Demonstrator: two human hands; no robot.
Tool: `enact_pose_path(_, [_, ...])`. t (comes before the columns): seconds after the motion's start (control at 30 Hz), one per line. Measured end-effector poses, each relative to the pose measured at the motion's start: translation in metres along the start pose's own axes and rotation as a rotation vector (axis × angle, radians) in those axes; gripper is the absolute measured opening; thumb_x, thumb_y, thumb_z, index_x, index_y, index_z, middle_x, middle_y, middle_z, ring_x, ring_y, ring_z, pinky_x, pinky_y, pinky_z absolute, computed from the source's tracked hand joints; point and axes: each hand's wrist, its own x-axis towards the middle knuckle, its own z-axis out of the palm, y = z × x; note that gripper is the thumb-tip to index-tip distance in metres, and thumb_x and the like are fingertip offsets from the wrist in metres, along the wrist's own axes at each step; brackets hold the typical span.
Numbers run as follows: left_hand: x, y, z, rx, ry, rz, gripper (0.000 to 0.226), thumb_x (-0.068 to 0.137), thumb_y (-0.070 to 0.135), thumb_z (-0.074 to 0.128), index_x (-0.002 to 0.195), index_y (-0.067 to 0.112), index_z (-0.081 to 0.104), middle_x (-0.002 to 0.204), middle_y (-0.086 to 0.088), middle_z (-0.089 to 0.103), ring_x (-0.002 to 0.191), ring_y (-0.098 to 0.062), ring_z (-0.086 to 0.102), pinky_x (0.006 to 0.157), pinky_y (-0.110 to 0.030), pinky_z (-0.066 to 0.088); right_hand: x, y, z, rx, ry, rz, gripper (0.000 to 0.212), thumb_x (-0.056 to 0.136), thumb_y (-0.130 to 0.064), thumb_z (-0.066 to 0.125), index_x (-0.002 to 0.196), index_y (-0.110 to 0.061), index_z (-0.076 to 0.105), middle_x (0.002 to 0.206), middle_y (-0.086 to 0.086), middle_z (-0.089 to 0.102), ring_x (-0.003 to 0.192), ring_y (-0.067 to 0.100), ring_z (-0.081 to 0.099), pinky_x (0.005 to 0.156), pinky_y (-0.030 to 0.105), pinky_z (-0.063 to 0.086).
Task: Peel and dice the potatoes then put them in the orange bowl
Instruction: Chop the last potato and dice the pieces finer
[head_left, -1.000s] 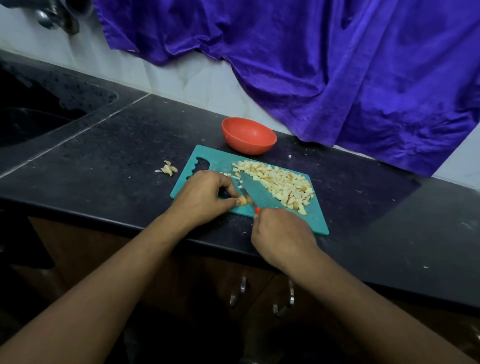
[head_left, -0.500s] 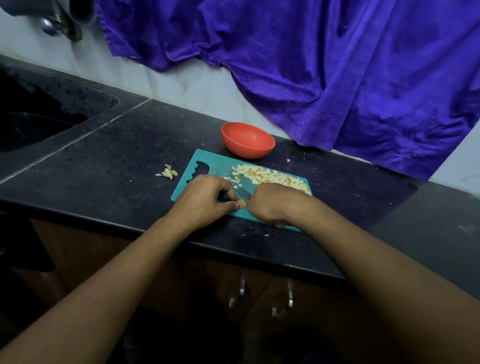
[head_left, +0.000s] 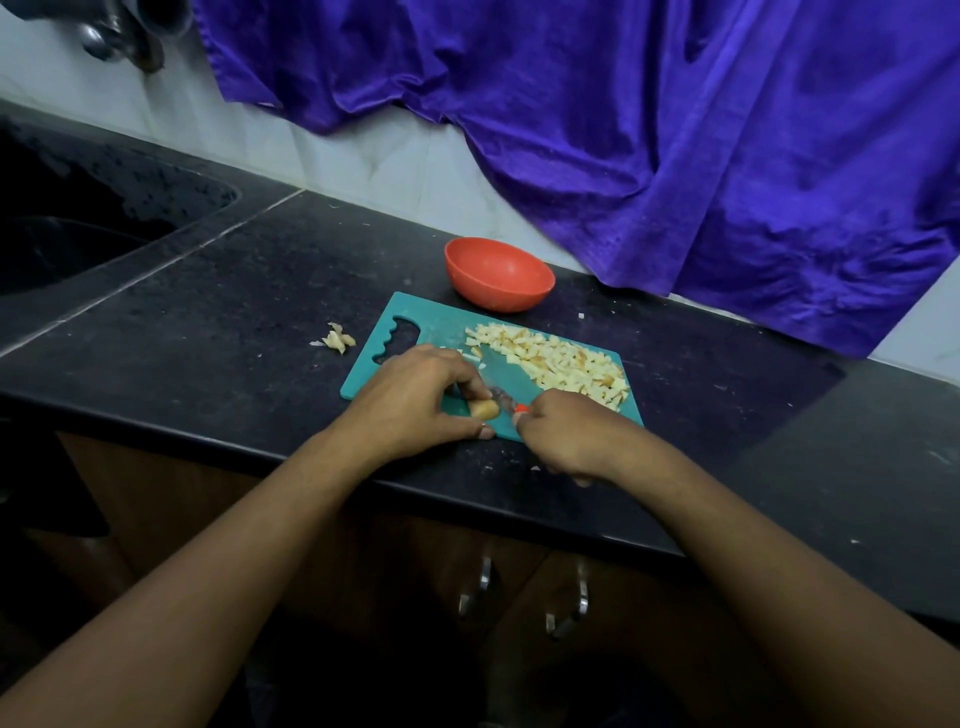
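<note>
Two hands share the teal cutting board (head_left: 431, 322) on my feed. My left hand (head_left: 415, 400) has its fingers (head_left: 465, 382) curled over a small end piece of potato (head_left: 484, 409), pinning it to the board's near edge. My right hand (head_left: 566, 436) is closed around the knife (head_left: 514, 405). Only an orange bit of its handle shows, and the blade beside the piece is blurred. A long pile of diced potato (head_left: 556, 364) lies along the board's right side, apart from both hands. The orange bowl (head_left: 498, 275) stands on the dark surface (head_left: 234, 322) just beyond the board's far edge. A few peel scraps (head_left: 337, 340) lie on the surface left of the board. A purple cloth (head_left: 675, 156) hangs down the wall behind.
</note>
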Motion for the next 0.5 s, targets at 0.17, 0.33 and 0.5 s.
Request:
enact_pose_path(0.17, [0.000,-0.001,0.000,-0.068,-0.015,0.001,0.028,0.074,0.047,0.087,0.097,0.035,0.077,0.095,0.023,0.067,0.097,0.000,0.056,0.084,-0.036,0.053,-0.001,0.001,0.002,-0.028,0.023,-0.019,0.031,0.106,-0.040,0.042,0.105,-0.015,0.061,0.091,0.007,0.066,0.072,0.019,0.067,0.063,0.034,0.054])
enact_pose_path(0.33, [-0.001,-0.001,0.001,-0.133,-0.001,0.010,0.018,0.078,0.047,0.083,0.089,0.035,0.077,0.089,0.024,0.070,0.094,0.003,0.060,0.084,-0.035,0.055,0.001,0.003,-0.003,0.028,0.016,-0.014,0.032,0.107,-0.038,0.042,0.089,-0.016,0.058,0.078,0.005,0.063,0.054,0.016,0.056,0.052,0.028,0.044])
enact_pose_path(0.5, [-0.001,0.002,0.002,-0.067,0.066,-0.030,0.018,0.082,0.042,0.078,0.082,0.032,0.063,0.082,0.017,0.064,0.081,0.001,0.060,0.074,-0.034,0.056,0.002,0.008,-0.008,0.058,0.024,0.003,0.037,0.107,-0.042,0.042,0.087,-0.016,0.059,0.072,0.005,0.062,0.049,0.016,0.053,0.049,0.027,0.041])
